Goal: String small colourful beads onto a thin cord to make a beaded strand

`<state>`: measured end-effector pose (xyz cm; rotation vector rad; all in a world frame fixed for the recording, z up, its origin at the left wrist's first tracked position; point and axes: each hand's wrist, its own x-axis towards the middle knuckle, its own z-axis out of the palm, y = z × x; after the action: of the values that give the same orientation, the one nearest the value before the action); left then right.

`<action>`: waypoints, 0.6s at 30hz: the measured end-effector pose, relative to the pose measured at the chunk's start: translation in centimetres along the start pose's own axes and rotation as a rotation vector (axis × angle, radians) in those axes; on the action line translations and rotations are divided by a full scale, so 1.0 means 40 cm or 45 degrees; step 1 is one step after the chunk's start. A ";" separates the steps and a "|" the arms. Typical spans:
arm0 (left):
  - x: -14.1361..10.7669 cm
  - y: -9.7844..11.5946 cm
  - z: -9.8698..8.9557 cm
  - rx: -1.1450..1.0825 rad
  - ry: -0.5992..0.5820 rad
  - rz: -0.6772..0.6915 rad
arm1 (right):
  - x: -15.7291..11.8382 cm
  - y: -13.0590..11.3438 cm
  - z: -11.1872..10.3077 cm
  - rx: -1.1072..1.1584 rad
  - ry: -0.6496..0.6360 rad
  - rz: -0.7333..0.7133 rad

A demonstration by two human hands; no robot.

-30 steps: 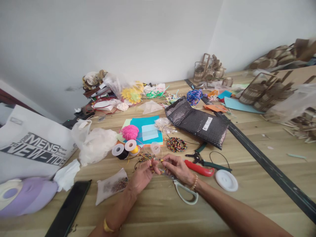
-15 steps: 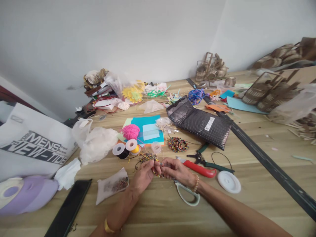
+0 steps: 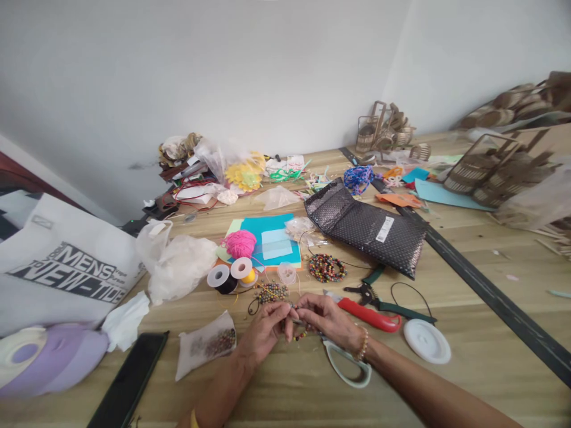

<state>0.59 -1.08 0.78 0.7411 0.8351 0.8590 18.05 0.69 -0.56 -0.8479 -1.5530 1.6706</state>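
While both hands meet near the table's (image 3: 285, 380) front edge, threading beads looks like the step in hand. Left hand (image 3: 263, 329) and right hand (image 3: 328, 315) pinched, fingertips together, on a short bead strand (image 3: 300, 334) hanging between them, just above the scissors (image 3: 345, 362). Next, probably: feeding another bead on, needing a steady grip on the cord end. Strand: small, mixed colours, partly hidden by fingers, drooping in a loop. Behind it, a bead pile (image 3: 270, 291), spools (image 3: 229, 274) and a bead coil (image 3: 327, 268); pliers (image 3: 370, 295) to the right.
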 end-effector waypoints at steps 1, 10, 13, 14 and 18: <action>0.003 -0.001 0.001 -0.050 0.012 0.009 | 0.001 0.004 -0.001 0.002 -0.012 -0.001; 0.008 0.018 -0.012 -0.264 0.036 0.028 | 0.001 0.003 -0.007 0.085 0.051 0.043; 0.000 0.022 -0.012 -0.131 -0.061 -0.013 | -0.003 0.000 -0.004 0.075 0.046 0.004; -0.002 0.021 -0.011 -0.080 -0.080 -0.019 | -0.004 -0.001 -0.002 0.053 0.032 -0.007; -0.003 0.014 -0.002 0.003 -0.064 0.008 | -0.004 -0.011 0.003 -0.062 0.042 -0.025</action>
<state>0.30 -0.91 1.23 0.7654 0.7892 0.8419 18.07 0.51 -0.13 -0.8780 -1.5805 1.6030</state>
